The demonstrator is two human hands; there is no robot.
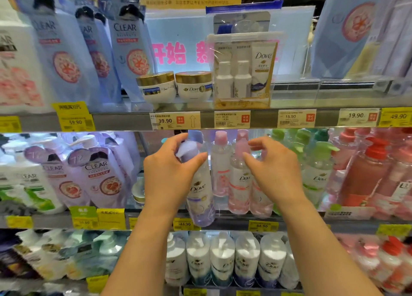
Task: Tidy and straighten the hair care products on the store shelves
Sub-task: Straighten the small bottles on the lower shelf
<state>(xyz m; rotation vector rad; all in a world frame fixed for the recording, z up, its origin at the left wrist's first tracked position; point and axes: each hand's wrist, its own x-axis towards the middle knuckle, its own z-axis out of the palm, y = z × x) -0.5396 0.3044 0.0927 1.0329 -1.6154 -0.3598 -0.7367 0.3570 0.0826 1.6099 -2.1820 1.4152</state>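
Your left hand (169,173) grips the clear, lilac-capped Dove bottle (199,191), tilting it to straighten; your right hand (273,171), fingers loosely spread, holds nothing beside the pink bottles (239,177).

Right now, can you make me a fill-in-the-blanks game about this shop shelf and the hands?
1. The left hand grips the pump top of a ____ Dove bottle.
2. The right hand reaches toward the ____ Dove bottles.
3. The two Dove jars on the upper shelf have ____ lids.
4. The price tag under those jars reads ____.

Missing words: purple; pink; gold; 39.90
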